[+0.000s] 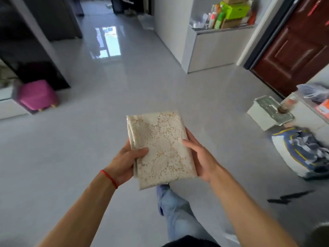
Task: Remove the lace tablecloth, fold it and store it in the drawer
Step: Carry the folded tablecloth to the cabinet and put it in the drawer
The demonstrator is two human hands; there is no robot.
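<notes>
The cream lace tablecloth (pixel 161 147) is folded into a thick flat rectangle and held in the air in front of me, over the grey floor. My left hand (pixel 124 162) grips its left edge, thumb lying on top and fingers underneath. My right hand (pixel 200 155) holds the right edge, thumb on the top face and fingers below. No drawer shows plainly in this view.
A pink stool (pixel 38 95) stands at the left by a white low unit. A white cabinet (pixel 211 49) with bottles and boxes is at the back, beside a red-brown door (pixel 295 45). At the right sit a white bin (pixel 268 113) and a blue-white bag (pixel 302 150). My leg (pixel 176 214) steps below.
</notes>
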